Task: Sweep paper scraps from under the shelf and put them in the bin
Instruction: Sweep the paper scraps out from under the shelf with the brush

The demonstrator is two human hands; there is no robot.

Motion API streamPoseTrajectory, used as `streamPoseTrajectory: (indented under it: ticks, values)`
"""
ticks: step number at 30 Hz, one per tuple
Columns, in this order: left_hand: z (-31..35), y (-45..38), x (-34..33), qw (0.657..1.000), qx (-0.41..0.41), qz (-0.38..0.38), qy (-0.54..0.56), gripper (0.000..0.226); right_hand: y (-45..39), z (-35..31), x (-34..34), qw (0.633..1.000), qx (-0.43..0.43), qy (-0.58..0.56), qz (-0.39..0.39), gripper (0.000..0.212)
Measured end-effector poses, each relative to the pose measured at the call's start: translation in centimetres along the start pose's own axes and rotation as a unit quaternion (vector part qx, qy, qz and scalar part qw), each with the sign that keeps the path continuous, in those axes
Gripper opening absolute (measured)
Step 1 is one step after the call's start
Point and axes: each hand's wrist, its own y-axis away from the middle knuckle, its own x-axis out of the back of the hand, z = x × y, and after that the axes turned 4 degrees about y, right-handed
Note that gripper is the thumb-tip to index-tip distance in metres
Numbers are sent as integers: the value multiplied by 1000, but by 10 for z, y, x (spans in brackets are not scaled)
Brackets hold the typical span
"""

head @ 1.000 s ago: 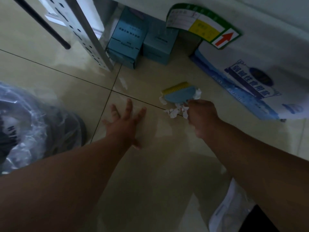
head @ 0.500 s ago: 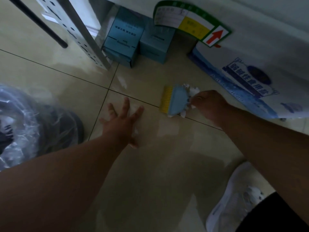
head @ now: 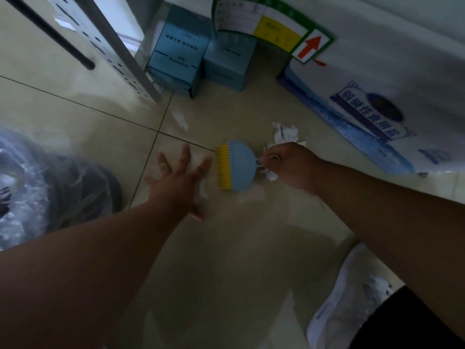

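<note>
My right hand (head: 289,165) grips the handle of a small blue brush (head: 239,165) with yellow bristles that point left. Crumpled white paper scraps (head: 285,132) lie on the floor just behind that hand, and another scrap (head: 271,175) shows under its fingers. My left hand (head: 176,180) is spread flat on the beige tiled floor (head: 226,248), fingers apart, a short way left of the bristles. At the far left stands the bin (head: 50,192), dark and lined with a clear plastic bag.
The shelf's perforated metal upright (head: 120,59) stands at the upper left, with two blue boxes (head: 176,61) beside it. A large white sack with blue print (head: 364,107) lies at the right. My white shoe (head: 352,298) is at the lower right.
The brush has turned so its bristles face left and has swept leftward toward my left hand. The scraps now lie behind my right hand. My left hand stays flat on the floor.
</note>
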Motion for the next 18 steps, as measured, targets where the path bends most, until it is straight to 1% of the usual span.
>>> streamPoseTrajectory:
  ticks: [2, 6, 11, 14, 16, 18]
  values:
    - [-1, 0, -1, 1000, -3, 2, -2, 163, -4, 0, 2, 1000, 1, 30, 8, 17]
    - [-1, -1, -1, 1000, -4, 5, -3, 165, 3, 25, 31, 989, -27, 144, 26, 25]
    - [-2, -1, -1, 1000, -4, 9, 1, 165, 27, 74, 66, 975, -75, 200, 59, 26]
    - [-3, -1, -2, 1000, -9, 12, 4, 165, 35, 84, 71, 981, -66, 167, 72, 30]
    - [-2, -1, -1, 1000, -6, 9, 9, 164, 35, 82, 70, 989, -78, 91, 88, 27]
    - [-1, 0, 0, 1000, -5, 7, 6, 164, 30, 71, 64, 989, -98, 3, 107, 22]
